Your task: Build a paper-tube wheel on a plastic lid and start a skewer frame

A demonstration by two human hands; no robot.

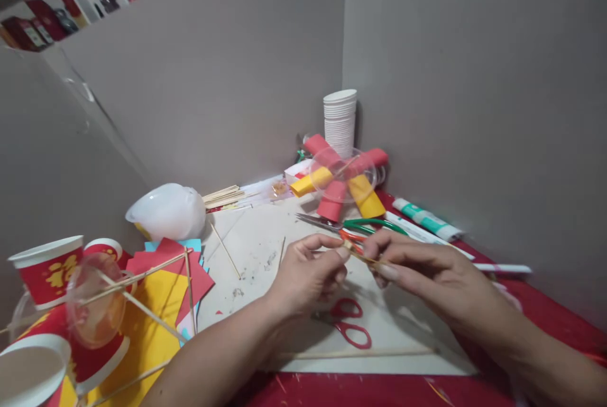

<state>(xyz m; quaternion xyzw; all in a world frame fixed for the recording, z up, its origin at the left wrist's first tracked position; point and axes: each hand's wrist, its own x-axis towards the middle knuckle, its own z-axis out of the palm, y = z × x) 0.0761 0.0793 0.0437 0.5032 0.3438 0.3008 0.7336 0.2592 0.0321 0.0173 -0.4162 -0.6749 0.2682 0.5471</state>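
My left hand (308, 271) pinches one end of a thin tan strip (361, 256) between thumb and fingers. At its other end the strip is gripped by my right hand (424, 263), also closed. Whether it is a rubber band or a sliver of stick I cannot make out. Below the hands, red-handled scissors (351, 325) lie on a pale board (256, 230). Just behind the fingers are scissors with green handles (374, 225) and an orange handle. A thin wooden stick (360, 352) runs along the board's near edge.
A pinwheel of red and yellow paper (332, 198) stands before stacked white cups (339, 122). Left are red paper cups (50, 274), a stick frame (152, 315), coloured paper (164, 287) and a white plastic bag (168, 211). Skewers (222, 197) lie behind; walls enclose the table.
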